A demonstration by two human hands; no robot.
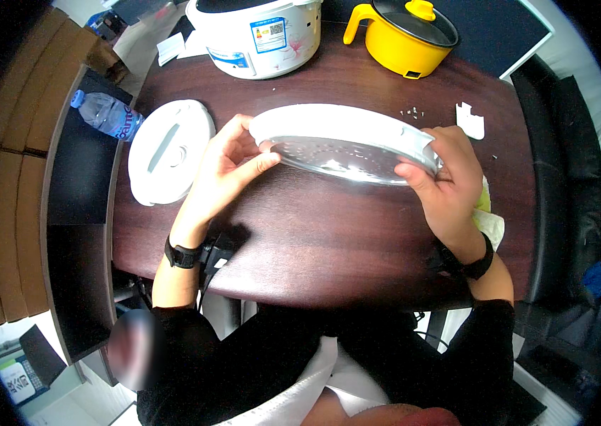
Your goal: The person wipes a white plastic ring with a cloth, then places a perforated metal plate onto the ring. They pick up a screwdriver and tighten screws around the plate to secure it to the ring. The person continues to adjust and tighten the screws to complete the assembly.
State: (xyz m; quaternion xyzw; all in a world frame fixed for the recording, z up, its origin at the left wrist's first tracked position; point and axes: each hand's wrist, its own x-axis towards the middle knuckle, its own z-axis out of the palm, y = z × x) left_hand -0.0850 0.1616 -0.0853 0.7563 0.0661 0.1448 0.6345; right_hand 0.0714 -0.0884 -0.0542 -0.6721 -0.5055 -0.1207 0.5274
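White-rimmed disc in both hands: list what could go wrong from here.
The white-rimmed disc is gripped only at its opposite sides, by the left hand and right hand, so it might slip onto the table.
The white lid lies near the table's left edge, close to the left hand; a nudge could push it off.

White-and-silver disc (346, 145) — yellow pan (407, 58) — white cooker (261, 60), pink floral print (296, 47); dark-brown table (315, 241).
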